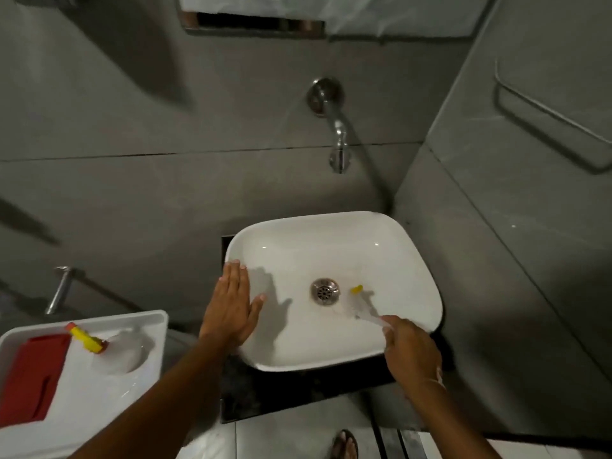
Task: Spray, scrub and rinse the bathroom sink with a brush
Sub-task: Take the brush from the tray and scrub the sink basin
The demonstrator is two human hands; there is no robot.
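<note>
A white rectangular sink sits on a dark counter, with a metal drain in the middle of its basin. My right hand grips the clear handle of a brush whose white bristles and yellow tip rest on the basin floor just right of the drain. My left hand lies flat and open on the sink's left rim, fingers together and thumb spread over the basin. A clear spray bottle with a yellow and red nozzle lies on its side in a white tray at the left.
The white tray at lower left also holds a red cloth. A chrome wall tap juts out above the sink. Grey tiled walls enclose the sink, with a towel rail on the right. A sandalled foot shows below.
</note>
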